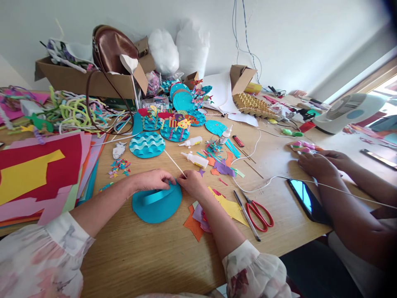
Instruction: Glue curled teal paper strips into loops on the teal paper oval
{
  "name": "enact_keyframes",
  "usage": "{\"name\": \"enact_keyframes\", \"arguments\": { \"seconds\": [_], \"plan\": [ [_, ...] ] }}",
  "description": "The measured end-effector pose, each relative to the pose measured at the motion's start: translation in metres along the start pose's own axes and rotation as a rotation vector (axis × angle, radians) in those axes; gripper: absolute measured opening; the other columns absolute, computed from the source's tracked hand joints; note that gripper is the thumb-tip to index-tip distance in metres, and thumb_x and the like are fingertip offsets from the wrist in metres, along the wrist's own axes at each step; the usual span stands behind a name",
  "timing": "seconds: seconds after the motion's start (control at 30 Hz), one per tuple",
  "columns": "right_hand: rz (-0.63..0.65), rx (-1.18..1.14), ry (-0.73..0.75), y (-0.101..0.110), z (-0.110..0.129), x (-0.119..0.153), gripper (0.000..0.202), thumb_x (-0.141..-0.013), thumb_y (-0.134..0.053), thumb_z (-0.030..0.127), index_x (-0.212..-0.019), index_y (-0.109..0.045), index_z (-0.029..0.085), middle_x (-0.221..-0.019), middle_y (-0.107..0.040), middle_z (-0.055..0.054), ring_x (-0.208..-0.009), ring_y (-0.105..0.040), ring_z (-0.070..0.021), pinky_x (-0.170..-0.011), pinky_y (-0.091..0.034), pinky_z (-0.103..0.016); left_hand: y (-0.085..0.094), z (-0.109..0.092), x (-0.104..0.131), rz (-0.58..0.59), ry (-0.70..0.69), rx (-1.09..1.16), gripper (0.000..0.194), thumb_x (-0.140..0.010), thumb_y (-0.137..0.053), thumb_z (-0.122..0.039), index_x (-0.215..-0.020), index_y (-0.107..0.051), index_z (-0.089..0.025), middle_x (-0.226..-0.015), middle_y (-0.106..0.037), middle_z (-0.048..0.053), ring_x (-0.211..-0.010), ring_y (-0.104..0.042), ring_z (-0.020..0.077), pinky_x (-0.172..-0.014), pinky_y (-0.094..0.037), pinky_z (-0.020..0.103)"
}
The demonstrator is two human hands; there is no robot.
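Blue paper disc lies on the tabletop, its far edge partly hidden by both hands. The left hand's curled fingers meet a raised strip, grip unclear; the right hand's pinch a white stick, one end obscured.

Bare worktop opening between forearms, nearer wearer than blue disc; arms walling both sides. White stick slanting from right hand, barring way toward glue bottles. Scissors and pen lying beside right forearm. Narrow bare lane running between scissors and phone; white cable crossing its far end. Co-worker's forearms blocking far right. Paper stack covering left side. Boxes and bags crowding wall.
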State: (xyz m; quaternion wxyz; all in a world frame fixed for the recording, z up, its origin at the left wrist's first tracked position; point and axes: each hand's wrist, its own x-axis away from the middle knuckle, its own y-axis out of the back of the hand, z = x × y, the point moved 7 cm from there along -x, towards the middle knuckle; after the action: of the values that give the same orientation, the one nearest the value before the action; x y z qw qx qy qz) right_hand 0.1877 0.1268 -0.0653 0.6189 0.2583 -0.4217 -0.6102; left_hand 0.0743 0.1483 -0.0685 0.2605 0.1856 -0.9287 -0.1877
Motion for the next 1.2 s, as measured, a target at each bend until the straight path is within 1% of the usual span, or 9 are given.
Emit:
{"name": "enact_keyframes", "arguments": {
  "seconds": [0.23, 0.43, 0.57, 0.93, 1.07, 1.2],
  "plan": [
    [0.004, 0.027, -0.015, 0.001, 0.001, 0.001, 0.016, -0.072, -0.053, 0.024, -0.071, -0.066, 0.015, -0.068, -0.065, -0.005, -0.06, -0.053, -0.0127, -0.05, -0.028, -0.021, 0.0, -0.001, 0.0, 0.006, -0.006, -0.002, 0.036, -0.066, -0.052, -0.024, -0.1, -0.062, -0.017, -0.067, -0.054, -0.002, -0.06, -0.045, 0.0115, -0.051, -0.033, 0.019],
    [0.01, 0.043, -0.023, 0.001, 0.001, 0.001, 0.017, -0.072, -0.053, 0.025, -0.073, -0.067, 0.015, -0.071, -0.066, -0.006, -0.062, -0.054, -0.0132, -0.051, -0.029, -0.021, -0.001, 0.0, 0.0, 0.016, 0.0, 0.007, 0.037, -0.066, -0.053, -0.025, -0.1, -0.062, -0.018, -0.067, -0.053, -0.003, -0.06, -0.045, 0.0114, -0.052, -0.034, 0.019],
    [0.003, 0.049, -0.028, -0.001, 0.0, 0.001, 0.017, -0.073, -0.053, 0.025, -0.073, -0.067, 0.016, -0.073, -0.067, -0.007, -0.064, -0.055, -0.0144, -0.052, -0.03, -0.022, -0.002, 0.001, 0.0, 0.029, 0.011, 0.042, 0.038, -0.066, -0.052, -0.025, -0.102, -0.061, -0.017, -0.065, -0.051, -0.003, -0.058, -0.044, 0.0111, -0.051, -0.032, 0.02],
    [-0.019, 0.005, -0.031, 0.0, -0.001, 0.002, 0.015, -0.072, -0.055, 0.026, -0.073, -0.066, 0.016, -0.074, -0.066, -0.007, -0.067, -0.056, -0.0158, -0.054, -0.031, -0.023, -0.002, -0.002, 0.0, 0.023, 0.017, 0.046, 0.038, -0.066, -0.052, -0.023, -0.102, -0.06, -0.016, -0.065, -0.05, -0.004, -0.056, -0.042, 0.0107, -0.049, -0.031, 0.021],
    [-0.025, -0.042, -0.026, 0.001, -0.006, 0.0, 0.013, -0.07, -0.056, 0.026, -0.074, -0.064, 0.016, -0.072, -0.065, -0.004, -0.066, -0.055, -0.0137, -0.054, -0.032, -0.022, -0.002, -0.001, 0.0, 0.034, 0.034, 0.064, 0.041, -0.065, -0.052, -0.024, -0.105, -0.06, -0.016, -0.065, -0.051, -0.003, -0.056, -0.042, 0.011, -0.049, -0.031, 0.021],
    [0.006, -0.097, -0.016, 0.0, -0.012, 0.0, 0.015, -0.069, -0.058, 0.03, -0.074, -0.062, 0.017, -0.068, -0.062, -0.001, -0.06, -0.053, -0.0105, -0.051, -0.033, -0.019, -0.003, 0.0, 0.0, 0.048, 0.035, 0.069, 0.043, -0.065, -0.052, -0.026, -0.106, -0.059, -0.017, -0.067, -0.052, -0.003, -0.057, -0.043, 0.0112, -0.051, -0.032, 0.021]
  ]
}}
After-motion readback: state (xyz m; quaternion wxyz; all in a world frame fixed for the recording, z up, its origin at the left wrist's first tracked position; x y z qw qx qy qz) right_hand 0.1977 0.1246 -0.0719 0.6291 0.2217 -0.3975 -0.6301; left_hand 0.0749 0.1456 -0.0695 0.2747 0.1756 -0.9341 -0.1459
